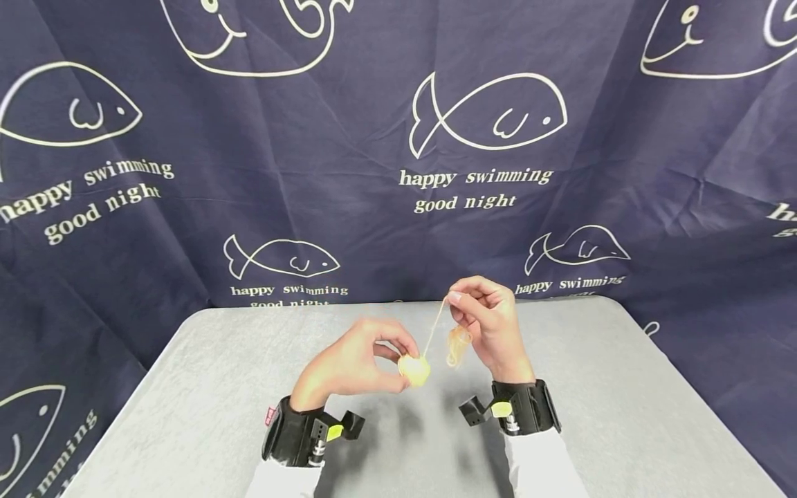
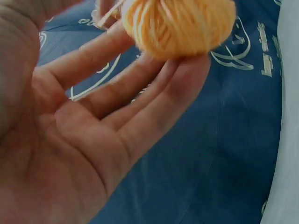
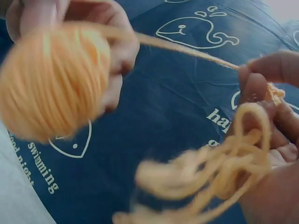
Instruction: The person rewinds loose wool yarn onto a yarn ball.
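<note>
My left hand [image 1: 361, 356] holds a small yellow-orange ball of yarn [image 1: 414, 370] between thumb and fingertips above the table. In the left wrist view the ball of yarn [image 2: 180, 28] rests against the fingertips. A taut strand [image 3: 187, 50] runs from the ball across to my right hand [image 1: 488, 321], raised a little higher. There the thumb and index finger pinch the strand. Loose loops of the same yarn [image 3: 224, 168] dangle below the right palm, and a bit of it shows between the curled fingers.
Beneath both hands lies a light grey table [image 1: 205, 387] with rounded far corners. Behind it hangs a dark blue cloth [image 1: 373, 159] printed with white fish and lettering. Each wrist wears a black strap [image 1: 292, 439] with a small camera mount.
</note>
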The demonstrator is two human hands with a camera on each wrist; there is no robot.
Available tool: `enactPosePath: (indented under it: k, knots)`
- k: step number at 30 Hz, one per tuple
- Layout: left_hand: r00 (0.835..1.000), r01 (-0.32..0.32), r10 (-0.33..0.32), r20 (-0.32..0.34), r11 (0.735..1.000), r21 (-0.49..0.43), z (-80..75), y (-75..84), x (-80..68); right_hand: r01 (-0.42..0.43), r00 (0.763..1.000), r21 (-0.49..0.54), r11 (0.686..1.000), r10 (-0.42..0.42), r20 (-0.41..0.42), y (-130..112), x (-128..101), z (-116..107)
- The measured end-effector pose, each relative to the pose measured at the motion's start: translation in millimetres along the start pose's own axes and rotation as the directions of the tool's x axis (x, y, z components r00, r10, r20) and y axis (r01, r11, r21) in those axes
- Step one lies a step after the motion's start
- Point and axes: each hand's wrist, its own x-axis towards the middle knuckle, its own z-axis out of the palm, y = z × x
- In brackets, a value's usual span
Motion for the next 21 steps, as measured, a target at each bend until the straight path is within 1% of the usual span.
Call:
enactPosePath:
  k: [2, 3, 4, 6, 8, 9, 11, 13, 14, 15, 16, 17, 18, 20, 21]
  knots:
    - [0.998, -0.033, 0.036, 0.053, 0.997, -0.063, 0.0, 1.5, -0.3, -0.012, 0.999, 0.019, 1.0, 0.013, -0.05, 1.5, 0.7, -0.6]
    - [0.996, -0.058, 0.065, 0.068, 0.993, -0.1, -0.4, 2.3, -0.4, -0.022, 0.997, 0.021, 1.0, 0.023, -0.068, 2.3, 1.2, -0.8]
    - [0.992, -0.085, 0.096, 0.076, 0.986, -0.141, -1.0, 3.0, -0.7, -0.034, 0.996, 0.012, 0.999, 0.035, -0.083, 3.5, 1.8, -1.1]
    - [0.986, -0.139, 0.156, 0.057, 0.964, -0.226, -2.0, 4.5, -1.2, -0.063, 0.993, -0.035, 0.997, 0.059, -0.099, 6.7, 3.0, -1.9]
    - [0.975, -0.21, 0.221, 0.004, 0.931, -0.299, -3.3, 5.9, -1.5, -0.093, 0.992, -0.13, 0.987, 0.081, -0.098, 10.7, 3.7, -3.3]
    - [0.969, -0.242, 0.245, -0.033, 0.913, -0.328, -3.9, 6.5, -1.4, -0.106, 0.992, -0.192, 0.976, 0.091, -0.088, 12.7, 3.9, -4.0]
    - [0.953, -0.302, 0.276, -0.124, 0.88, -0.366, -4.8, 7.5, -0.7, -0.121, 0.992, -0.325, 0.938, 0.106, -0.063, 16.3, 3.7, -5.5]
    - [0.929, -0.362, 0.292, -0.227, 0.844, -0.396, -5.5, 8.0, 0.5, -0.124, 0.992, -0.446, 0.886, 0.124, -0.03, 19.5, 3.2, -6.8]
    - [0.912, -0.394, 0.295, -0.287, 0.826, -0.402, -5.8, 8.4, 1.4, -0.118, 0.991, -0.5, 0.858, 0.132, -0.009, 20.9, 3.0, -7.2]
    - [0.893, -0.418, 0.284, -0.349, 0.813, -0.407, -6.0, 8.3, 2.2, -0.108, 0.99, -0.548, 0.83, 0.138, 0.014, 21.8, 2.8, -7.1]
    - [0.869, -0.445, 0.274, -0.413, 0.798, -0.407, -6.3, 8.3, 3.1, -0.099, 0.989, -0.585, 0.805, 0.146, 0.034, 22.6, 2.5, -6.9]
    - [0.842, -0.467, 0.256, -0.476, 0.787, -0.404, -6.4, 8.3, 4.0, -0.085, 0.986, -0.613, 0.785, 0.153, 0.059, 23.4, 2.4, -6.4]
    - [0.811, -0.488, 0.231, -0.537, 0.773, -0.405, -6.6, 8.2, 4.9, -0.071, 0.983, -0.631, 0.772, 0.161, 0.086, 23.7, 2.0, -5.6]
    - [0.746, -0.515, 0.157, -0.648, 0.752, -0.411, -7.0, 8.0, 6.6, -0.035, 0.974, -0.654, 0.756, 0.172, 0.147, 23.7, 1.2, -3.3]
    - [0.713, -0.52, 0.11, -0.692, 0.746, -0.417, -7.2, 7.8, 7.2, -0.02, 0.968, -0.657, 0.753, 0.18, 0.176, 23.1, 0.6, -1.7]
